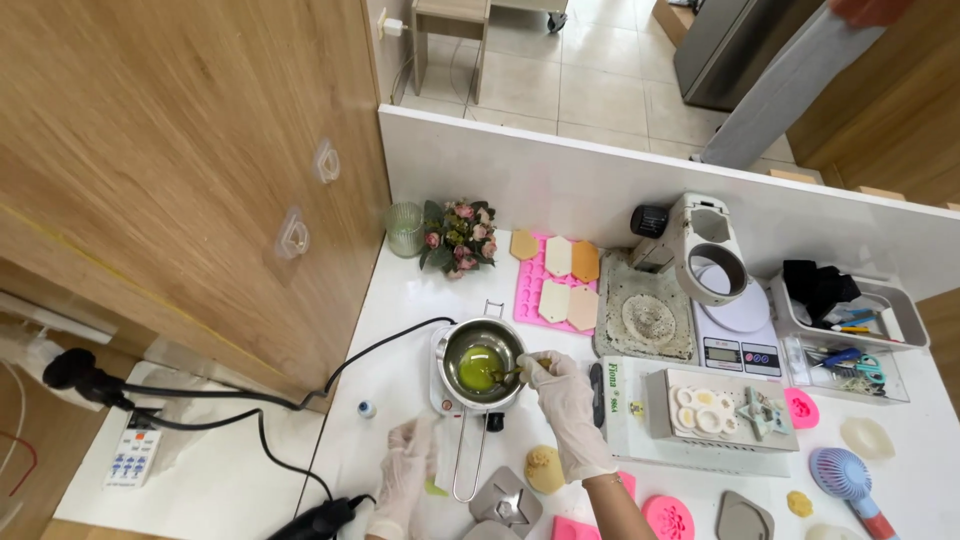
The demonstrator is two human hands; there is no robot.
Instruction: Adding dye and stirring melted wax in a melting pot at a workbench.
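Right hand (565, 395) over pot (484, 362), handle (470, 455) toward person.

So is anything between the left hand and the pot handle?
Nothing visible. The left hand rests on the table just left of the pot handle, with only bare white tabletop between them. The right hand is stirring the green liquid in the pot, away from that gap.
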